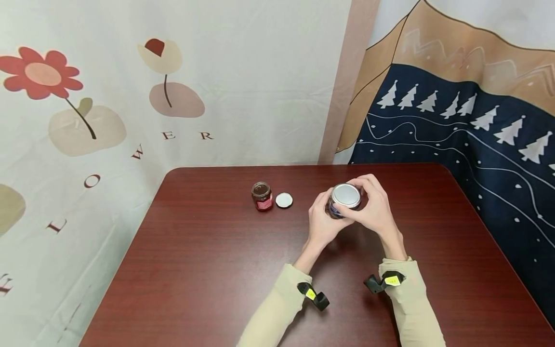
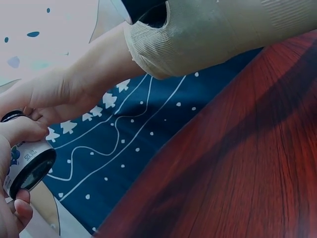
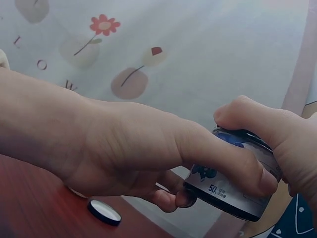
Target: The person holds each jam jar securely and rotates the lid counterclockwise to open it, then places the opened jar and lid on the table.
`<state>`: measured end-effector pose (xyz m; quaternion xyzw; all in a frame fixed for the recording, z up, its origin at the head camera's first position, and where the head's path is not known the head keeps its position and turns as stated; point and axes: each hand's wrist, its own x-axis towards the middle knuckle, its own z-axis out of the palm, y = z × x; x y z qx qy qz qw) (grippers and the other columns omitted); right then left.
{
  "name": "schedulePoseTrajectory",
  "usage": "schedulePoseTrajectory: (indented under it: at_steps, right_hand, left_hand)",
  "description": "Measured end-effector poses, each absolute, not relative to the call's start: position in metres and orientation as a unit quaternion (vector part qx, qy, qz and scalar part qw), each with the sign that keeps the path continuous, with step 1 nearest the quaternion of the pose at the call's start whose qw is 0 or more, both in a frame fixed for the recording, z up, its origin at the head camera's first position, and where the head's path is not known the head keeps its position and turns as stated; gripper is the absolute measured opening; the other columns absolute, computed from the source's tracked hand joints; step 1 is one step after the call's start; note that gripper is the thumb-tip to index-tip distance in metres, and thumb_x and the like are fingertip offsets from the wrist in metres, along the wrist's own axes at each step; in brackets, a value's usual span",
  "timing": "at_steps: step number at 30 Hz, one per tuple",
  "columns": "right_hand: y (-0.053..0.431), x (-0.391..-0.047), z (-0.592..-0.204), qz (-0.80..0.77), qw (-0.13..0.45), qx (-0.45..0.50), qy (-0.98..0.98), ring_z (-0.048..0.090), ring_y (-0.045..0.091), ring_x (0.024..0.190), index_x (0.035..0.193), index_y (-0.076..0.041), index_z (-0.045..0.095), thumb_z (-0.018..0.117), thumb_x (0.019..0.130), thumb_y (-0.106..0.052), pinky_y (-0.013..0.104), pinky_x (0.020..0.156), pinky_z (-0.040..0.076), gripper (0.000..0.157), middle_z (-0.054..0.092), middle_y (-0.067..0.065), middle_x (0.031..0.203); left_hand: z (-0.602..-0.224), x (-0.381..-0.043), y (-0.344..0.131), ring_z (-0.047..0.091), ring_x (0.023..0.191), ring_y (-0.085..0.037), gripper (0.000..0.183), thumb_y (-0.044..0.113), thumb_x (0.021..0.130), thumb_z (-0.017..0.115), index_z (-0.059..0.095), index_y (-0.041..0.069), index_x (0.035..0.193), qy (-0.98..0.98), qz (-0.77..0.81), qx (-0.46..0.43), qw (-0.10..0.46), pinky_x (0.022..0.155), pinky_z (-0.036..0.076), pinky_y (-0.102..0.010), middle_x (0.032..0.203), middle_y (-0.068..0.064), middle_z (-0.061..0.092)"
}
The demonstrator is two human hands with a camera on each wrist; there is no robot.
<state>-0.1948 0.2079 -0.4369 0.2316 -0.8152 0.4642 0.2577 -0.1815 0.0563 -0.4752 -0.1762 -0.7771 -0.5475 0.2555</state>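
Both hands hold a jar with a silver lid, raised over the far right part of the table. My left hand grips the jar's body, its thumb lying across the printed label. From the other side my right hand has its fingers and thumb curled around the top at the lid. In the left wrist view the jar is tilted, with its dark base toward the camera. Most of the right fingers are hidden there.
An uncapped small jar with dark contents and a red label stands left of the hands. Beside it lies a round white lid with a dark rim. The reddish-brown table ends at printed curtains behind.
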Motion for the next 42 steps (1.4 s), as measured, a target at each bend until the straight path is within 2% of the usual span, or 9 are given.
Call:
schedulePoseTrajectory:
  at_steps: [14,23,42]
  right_hand:
    - [0.193,-0.196,-0.435,0.464,0.251,0.249,-0.812,0.051,0.015,0.091,0.109,-0.006,0.069,0.096,0.062,-0.018,0.024,0.074,0.041,0.055,0.061,0.004,0.105]
    - [0.184,-0.197,-0.435,0.466,0.254,0.262,-0.806,0.050,0.015,0.089,0.108,-0.007,0.069,0.096,0.062,-0.018,0.024,0.073,0.040,0.055,0.061,0.004,0.103]
    - [0.172,-0.195,-0.431,0.472,0.241,0.277,-0.802,0.050,0.016,0.090,0.108,-0.007,0.068,0.095,0.063,-0.020,0.027,0.073,0.041,0.054,0.061,0.003,0.104]
  left_hand:
    - [-0.473,-0.182,0.036,0.065,0.106,-0.023,0.073,0.015,0.064,0.094,0.063,0.002,0.129,-0.783,-0.551,-0.174,0.231,0.091,0.052,-0.030,0.115,-0.011,0.068]
    - [-0.471,-0.181,0.025,0.064,0.107,-0.025,0.073,0.016,0.065,0.092,0.061,0.001,0.129,-0.793,-0.534,-0.182,0.231,0.093,0.051,-0.034,0.114,-0.012,0.066]
    - [-0.464,-0.177,0.009,0.061,0.110,-0.028,0.076,0.016,0.064,0.093,0.059,-0.001,0.130,-0.806,-0.529,-0.181,0.193,0.096,0.049,-0.038,0.118,-0.014,0.063]
